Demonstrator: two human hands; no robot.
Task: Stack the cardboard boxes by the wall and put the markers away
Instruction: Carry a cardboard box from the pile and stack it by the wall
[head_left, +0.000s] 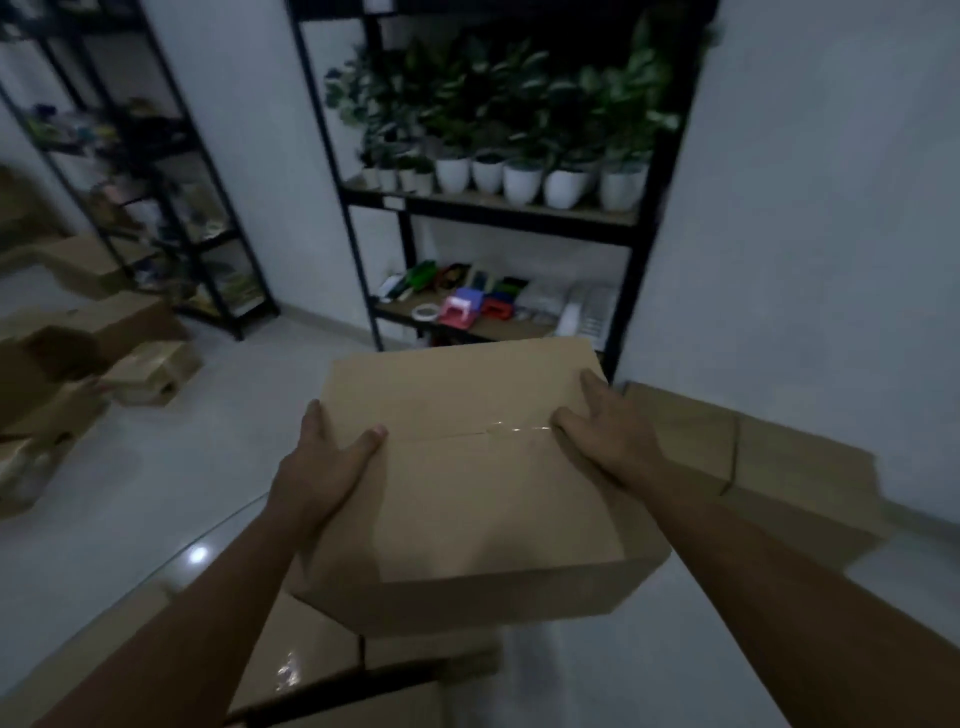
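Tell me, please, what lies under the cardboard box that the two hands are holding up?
Under the held box, another taped cardboard box shows at its near edge, with pale floor beside it. The rest beneath is covered by the held box.

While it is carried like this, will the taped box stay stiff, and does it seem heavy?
The cardboard box probably stays stiff: its top flaps are taped shut and look flat. It seems fairly light for its size, since the left hand and right hand hold it only at the sides. Smooth cardboard could slip from such a grip.
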